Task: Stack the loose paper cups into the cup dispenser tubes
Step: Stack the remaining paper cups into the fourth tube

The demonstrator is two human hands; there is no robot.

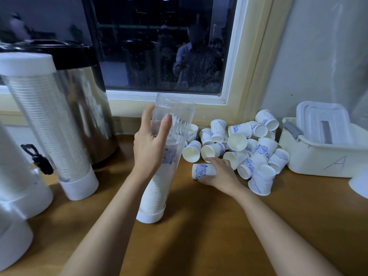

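Note:
A clear dispenser tube (175, 114) with a white base stands tilted on the wooden table (219, 236), its lower half filled with stacked cups. My left hand (151, 144) grips the tube around its middle. To the right lies a pile of loose white paper cups (245, 144) with blue prints. My right hand (221, 172) curls round one cup lying on its side (201, 170) at the pile's near-left edge.
A filled dispenser tube (49, 124) leans at the left before a steel urn (89, 108) with a black tap. More white tubes (16, 186) stand at the far left. A white lidded box (322, 150) sits at the right by the wall.

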